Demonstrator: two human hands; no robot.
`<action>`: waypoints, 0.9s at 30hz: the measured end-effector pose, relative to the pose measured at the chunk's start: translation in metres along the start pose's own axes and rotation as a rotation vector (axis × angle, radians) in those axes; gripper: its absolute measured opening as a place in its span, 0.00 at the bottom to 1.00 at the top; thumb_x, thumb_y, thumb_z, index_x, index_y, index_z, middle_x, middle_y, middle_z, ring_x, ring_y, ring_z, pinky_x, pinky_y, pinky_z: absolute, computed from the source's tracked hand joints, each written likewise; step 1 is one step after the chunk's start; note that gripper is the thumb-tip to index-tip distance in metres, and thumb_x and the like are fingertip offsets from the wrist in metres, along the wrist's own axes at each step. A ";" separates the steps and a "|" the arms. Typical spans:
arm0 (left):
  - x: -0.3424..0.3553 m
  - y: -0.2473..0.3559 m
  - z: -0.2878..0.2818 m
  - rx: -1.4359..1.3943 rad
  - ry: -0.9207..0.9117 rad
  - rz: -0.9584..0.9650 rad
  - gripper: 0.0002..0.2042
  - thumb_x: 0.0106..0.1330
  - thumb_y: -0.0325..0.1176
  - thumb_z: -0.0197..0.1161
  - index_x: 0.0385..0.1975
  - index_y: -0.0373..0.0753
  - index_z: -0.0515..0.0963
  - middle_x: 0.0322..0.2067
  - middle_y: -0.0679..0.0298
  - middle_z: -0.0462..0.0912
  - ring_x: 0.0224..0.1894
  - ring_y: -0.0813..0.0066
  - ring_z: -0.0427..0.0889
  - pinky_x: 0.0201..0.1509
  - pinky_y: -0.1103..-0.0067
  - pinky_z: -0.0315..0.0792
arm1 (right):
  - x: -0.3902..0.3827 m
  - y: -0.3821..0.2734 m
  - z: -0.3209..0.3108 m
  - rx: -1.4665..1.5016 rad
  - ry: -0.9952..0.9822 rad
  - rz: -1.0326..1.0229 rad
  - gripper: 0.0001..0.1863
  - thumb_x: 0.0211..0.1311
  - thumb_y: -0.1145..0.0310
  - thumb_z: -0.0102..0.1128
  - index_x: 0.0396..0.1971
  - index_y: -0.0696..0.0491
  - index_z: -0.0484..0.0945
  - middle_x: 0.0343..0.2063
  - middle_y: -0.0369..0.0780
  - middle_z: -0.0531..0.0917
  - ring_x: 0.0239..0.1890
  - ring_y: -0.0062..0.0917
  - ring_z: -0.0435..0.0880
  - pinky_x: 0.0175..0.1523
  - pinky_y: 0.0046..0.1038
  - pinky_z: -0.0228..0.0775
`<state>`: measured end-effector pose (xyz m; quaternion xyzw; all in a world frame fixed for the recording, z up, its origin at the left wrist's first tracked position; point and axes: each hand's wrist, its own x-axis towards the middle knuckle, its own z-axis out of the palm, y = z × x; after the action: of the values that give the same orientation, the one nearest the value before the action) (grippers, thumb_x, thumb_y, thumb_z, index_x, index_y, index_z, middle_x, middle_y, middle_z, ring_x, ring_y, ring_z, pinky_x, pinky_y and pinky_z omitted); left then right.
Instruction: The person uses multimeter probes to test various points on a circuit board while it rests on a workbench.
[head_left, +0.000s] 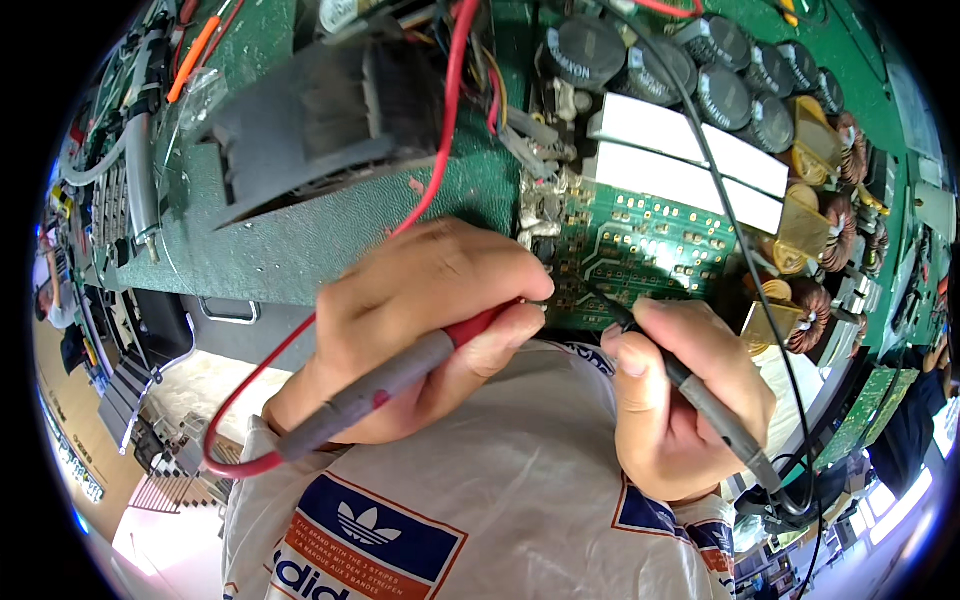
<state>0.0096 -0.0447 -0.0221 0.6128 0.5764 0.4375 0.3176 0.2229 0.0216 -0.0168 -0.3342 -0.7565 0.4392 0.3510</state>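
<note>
My left hand (430,320) is closed round a red and grey test probe (380,395), its red lead looping off to the left and up across the bench. In my right hand (690,395) is a black and grey test probe (715,415), pinched between thumb and fingers. Its dark tip points up and left onto the near edge of a green circuit board (650,240). The red probe's tip is mostly hidden by my left fingertips beside the board's lower left; contact cannot be made out. A black lead (750,260) crosses over the board.
Black round capacitors (725,95), white blocks (690,170) and copper-wound coils (835,225) surround the board. A dark plastic housing (320,120) stands on the green bench mat (260,250) to the left. Farther left lie an orange-handled tool (195,58) and a grey soldering-iron-like handle (142,180).
</note>
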 end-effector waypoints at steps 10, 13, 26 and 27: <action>0.005 0.007 -0.006 -0.026 0.003 0.067 0.10 0.62 0.20 0.70 0.42 0.31 0.80 0.33 0.55 0.85 0.33 0.59 0.84 0.38 0.70 0.78 | 0.011 -0.016 0.006 -0.129 0.038 0.038 0.10 0.58 0.76 0.74 0.37 0.60 0.83 0.26 0.44 0.85 0.25 0.37 0.85 0.31 0.32 0.76; 0.005 0.010 -0.004 -0.009 0.017 0.053 0.09 0.63 0.21 0.70 0.42 0.33 0.81 0.33 0.57 0.84 0.33 0.62 0.84 0.38 0.71 0.78 | 0.009 -0.015 0.008 -0.109 0.055 0.056 0.09 0.59 0.75 0.74 0.37 0.60 0.83 0.26 0.44 0.85 0.24 0.37 0.85 0.31 0.32 0.77; 0.005 0.010 0.002 0.026 0.074 0.075 0.06 0.65 0.24 0.69 0.39 0.33 0.80 0.31 0.58 0.84 0.31 0.62 0.84 0.35 0.71 0.77 | 0.002 -0.008 0.014 -0.091 0.086 0.079 0.09 0.62 0.73 0.73 0.37 0.60 0.83 0.26 0.46 0.86 0.24 0.36 0.86 0.31 0.30 0.78; 0.004 0.009 0.003 0.026 0.075 0.079 0.06 0.65 0.24 0.69 0.38 0.33 0.80 0.31 0.57 0.84 0.31 0.62 0.84 0.35 0.71 0.77 | 0.003 -0.008 0.013 -0.094 0.081 0.083 0.09 0.62 0.73 0.73 0.37 0.60 0.83 0.26 0.46 0.86 0.24 0.36 0.86 0.30 0.30 0.78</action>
<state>0.0159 -0.0415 -0.0145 0.6223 0.5690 0.4647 0.2701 0.2089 0.0147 -0.0140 -0.3990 -0.7469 0.4035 0.3467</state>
